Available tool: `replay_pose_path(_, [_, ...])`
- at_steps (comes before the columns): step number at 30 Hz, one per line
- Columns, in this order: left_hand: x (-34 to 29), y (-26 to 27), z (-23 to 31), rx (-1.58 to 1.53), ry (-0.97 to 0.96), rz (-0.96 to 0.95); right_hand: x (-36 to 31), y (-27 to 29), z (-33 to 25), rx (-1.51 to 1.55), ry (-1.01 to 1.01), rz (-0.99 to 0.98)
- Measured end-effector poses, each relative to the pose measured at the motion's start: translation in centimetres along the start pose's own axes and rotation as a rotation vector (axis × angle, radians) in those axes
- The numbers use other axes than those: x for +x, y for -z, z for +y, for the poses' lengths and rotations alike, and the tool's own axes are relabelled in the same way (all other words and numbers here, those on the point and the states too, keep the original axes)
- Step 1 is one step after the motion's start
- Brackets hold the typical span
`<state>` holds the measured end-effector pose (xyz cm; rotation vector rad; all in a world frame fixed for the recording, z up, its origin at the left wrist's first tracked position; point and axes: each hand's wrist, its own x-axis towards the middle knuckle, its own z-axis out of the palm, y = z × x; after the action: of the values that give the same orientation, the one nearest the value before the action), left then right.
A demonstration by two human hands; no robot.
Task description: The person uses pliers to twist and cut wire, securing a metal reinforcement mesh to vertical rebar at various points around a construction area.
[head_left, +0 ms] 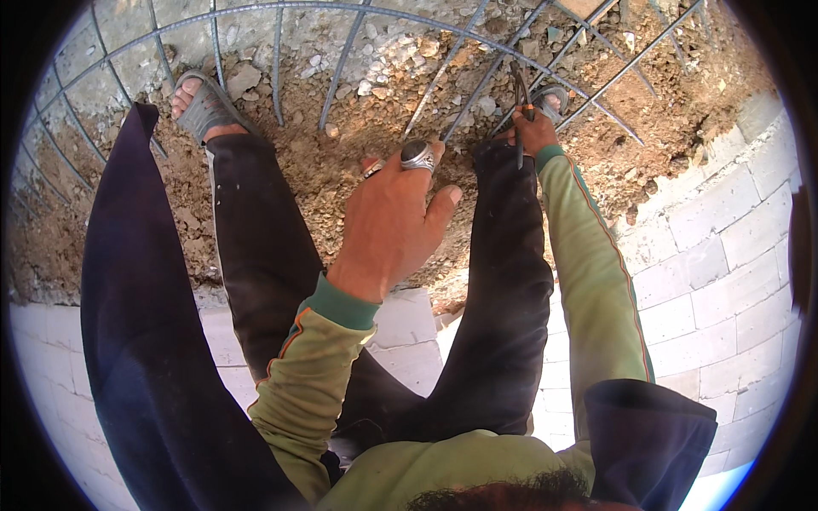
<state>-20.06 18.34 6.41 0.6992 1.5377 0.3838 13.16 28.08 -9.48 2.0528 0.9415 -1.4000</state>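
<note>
My right hand (535, 133) is closed round the handles of a pair of pliers (521, 85) with orange and dark grips. The tool's metal jaws point away from me, close to the crossing steel bars and my right foot. Nearer the middle, my left hand (381, 223) hangs over the rubble with its back up and rings on the fingers. Its fingers curl down out of sight and its thumb sticks out to the right; what they hold, if anything, is hidden. Beyond both hands runs a grid of ribbed rebar (341, 72), with one long bar curving across it.
Broken stones and loose brown soil (375, 102) lie under the rebar. My sandalled left foot (209, 106) stands among the bars. Pale block masonry (716, 230) fills the right side and continues behind my legs. A dark cloth (145, 324) hangs at the left.
</note>
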Motion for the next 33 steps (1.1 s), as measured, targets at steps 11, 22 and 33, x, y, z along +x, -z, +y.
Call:
replay_pose_path(11, [-0.3,0.0,-0.1,0.01,-0.045,0.043,2.3,-0.3,2.3,-0.353,0.178,0.179])
replay_pose_path(22, [-0.1,0.0,-0.3,0.022,-0.033,0.018,2.0,-1.7,1.6,-0.435,0.084,0.253])
replay_pose_path(33, [0.2,0.0,-0.1,-0.04,0.034,-0.023,-1.2,-2.0,-1.2,0.553,-0.317,-0.259])
